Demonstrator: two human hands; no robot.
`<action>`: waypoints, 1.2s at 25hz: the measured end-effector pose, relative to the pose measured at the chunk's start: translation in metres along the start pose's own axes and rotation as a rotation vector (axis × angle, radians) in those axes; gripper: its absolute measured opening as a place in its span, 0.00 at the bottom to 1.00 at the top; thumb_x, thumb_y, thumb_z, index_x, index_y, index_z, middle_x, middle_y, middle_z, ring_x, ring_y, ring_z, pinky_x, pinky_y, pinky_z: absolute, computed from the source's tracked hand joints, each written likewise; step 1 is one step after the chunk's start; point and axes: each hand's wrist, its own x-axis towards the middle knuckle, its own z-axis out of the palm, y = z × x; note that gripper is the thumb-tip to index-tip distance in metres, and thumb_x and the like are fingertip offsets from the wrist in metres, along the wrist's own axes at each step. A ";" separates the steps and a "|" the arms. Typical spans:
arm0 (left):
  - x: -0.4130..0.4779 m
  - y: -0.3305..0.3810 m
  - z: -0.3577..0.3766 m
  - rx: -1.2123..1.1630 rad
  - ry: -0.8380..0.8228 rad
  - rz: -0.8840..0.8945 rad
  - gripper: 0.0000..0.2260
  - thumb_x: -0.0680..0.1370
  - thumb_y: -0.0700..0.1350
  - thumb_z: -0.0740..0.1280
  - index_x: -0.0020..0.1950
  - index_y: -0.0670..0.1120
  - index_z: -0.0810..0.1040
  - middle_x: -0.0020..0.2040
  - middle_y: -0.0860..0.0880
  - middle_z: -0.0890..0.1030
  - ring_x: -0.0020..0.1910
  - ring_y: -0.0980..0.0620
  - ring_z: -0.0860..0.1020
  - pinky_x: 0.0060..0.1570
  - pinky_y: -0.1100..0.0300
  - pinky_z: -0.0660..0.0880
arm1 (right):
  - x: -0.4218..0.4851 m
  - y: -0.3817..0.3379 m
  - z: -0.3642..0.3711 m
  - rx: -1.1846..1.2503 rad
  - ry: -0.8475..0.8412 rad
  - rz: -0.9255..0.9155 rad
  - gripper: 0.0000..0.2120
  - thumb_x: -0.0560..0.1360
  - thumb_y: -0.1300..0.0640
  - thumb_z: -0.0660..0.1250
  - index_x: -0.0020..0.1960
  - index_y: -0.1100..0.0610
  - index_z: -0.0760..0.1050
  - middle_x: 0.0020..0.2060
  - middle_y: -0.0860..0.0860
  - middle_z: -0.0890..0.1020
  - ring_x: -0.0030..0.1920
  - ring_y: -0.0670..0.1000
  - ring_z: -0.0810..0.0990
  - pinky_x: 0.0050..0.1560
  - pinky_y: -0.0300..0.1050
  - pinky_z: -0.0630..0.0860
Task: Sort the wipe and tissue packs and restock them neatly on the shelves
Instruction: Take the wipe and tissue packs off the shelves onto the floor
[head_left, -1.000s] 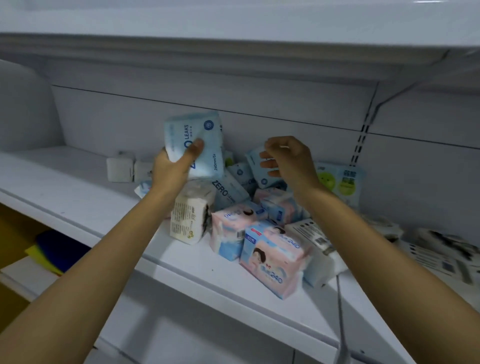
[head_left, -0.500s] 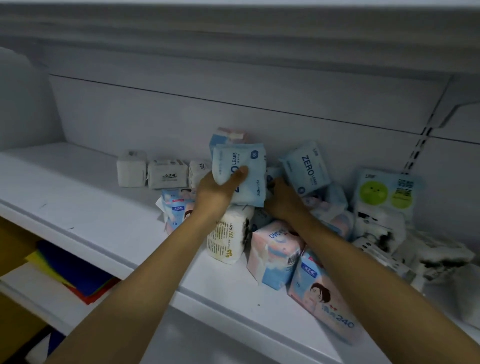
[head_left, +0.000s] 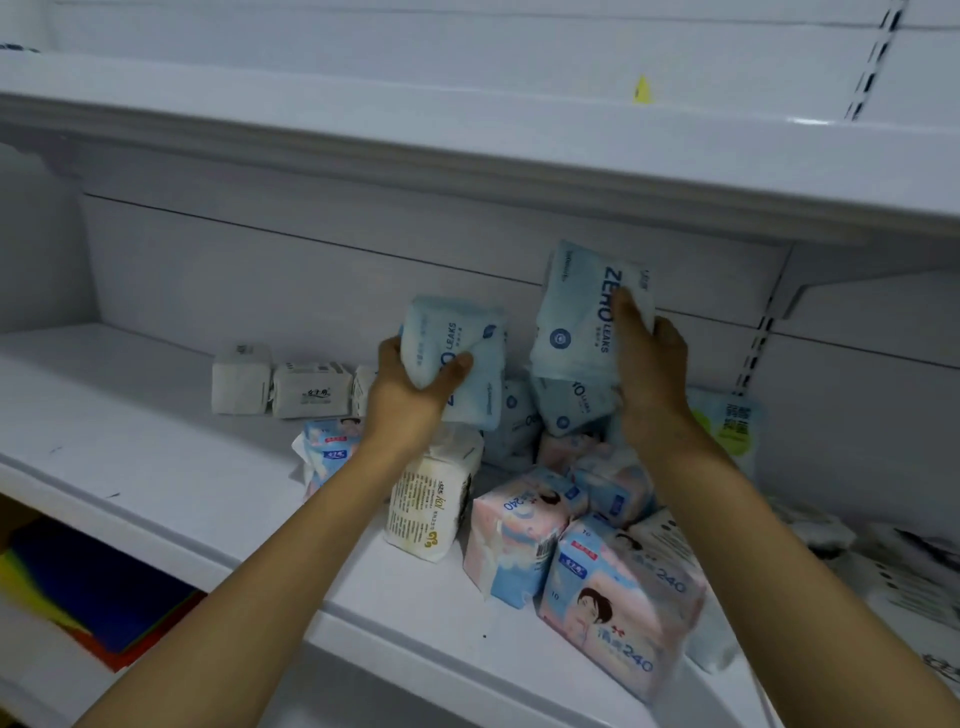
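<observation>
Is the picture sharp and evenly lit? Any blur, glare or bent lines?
Head view: dim, bluish light; shadow beneath the upper shelf; small glare on its top; shelf edges bow from the wide lens; the right hand's pack reads ZERO LEAKS clearly.

Shelf (head_left: 156, 467): smooth white painted metal, slight sheen. Upper shelf (head_left: 519, 145) is glossier, with a highlight at its right edge. Left pale blue pack (head_left: 441, 327) and right pale blue pack (head_left: 571, 332): soft crinkled plastic film, satin. Pink-blue packs (head_left: 618, 608) near right: glossy film. Small white packs (head_left: 306, 389) far left: matt, paper-like wrap.
</observation>
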 end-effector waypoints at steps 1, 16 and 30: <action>-0.005 0.012 -0.002 -0.092 0.027 -0.020 0.20 0.74 0.53 0.71 0.60 0.46 0.71 0.48 0.52 0.80 0.46 0.54 0.80 0.40 0.61 0.78 | -0.011 -0.005 -0.010 0.092 -0.060 0.062 0.14 0.76 0.43 0.66 0.49 0.54 0.77 0.45 0.51 0.84 0.45 0.51 0.83 0.53 0.53 0.81; -0.239 0.076 0.026 -0.770 -0.244 -0.443 0.19 0.77 0.34 0.58 0.31 0.46 0.83 0.34 0.45 0.82 0.32 0.49 0.79 0.31 0.60 0.78 | -0.196 -0.027 -0.118 0.101 -0.289 0.303 0.18 0.79 0.40 0.57 0.47 0.51 0.79 0.40 0.46 0.85 0.38 0.46 0.83 0.38 0.42 0.77; -0.396 0.080 -0.084 -0.370 0.055 -0.549 0.17 0.84 0.49 0.51 0.46 0.48 0.77 0.43 0.49 0.81 0.29 0.59 0.81 0.30 0.65 0.77 | -0.354 0.031 -0.127 0.054 -0.432 0.432 0.08 0.79 0.63 0.61 0.41 0.56 0.71 0.33 0.49 0.77 0.30 0.44 0.73 0.27 0.32 0.70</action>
